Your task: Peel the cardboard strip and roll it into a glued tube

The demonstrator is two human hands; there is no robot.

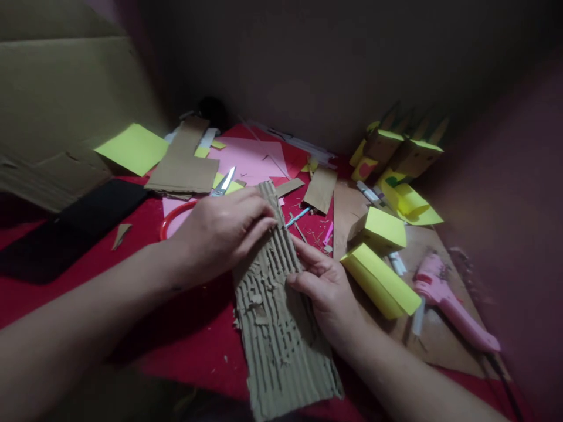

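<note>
Corrugated cardboard (299, 366): near centre, over red worktop (193, 328), ribs partly bared | left hand (229, 228): pinching its far part | right hand (328, 287): clamped on right edge | step: apparently peeling; another pull would need firm right-side bracing

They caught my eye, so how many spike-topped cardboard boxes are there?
2, side by side, beyond the right hand: the left spiked box, above a red heart, and the right spiked box. More could be hidden behind them.
</note>
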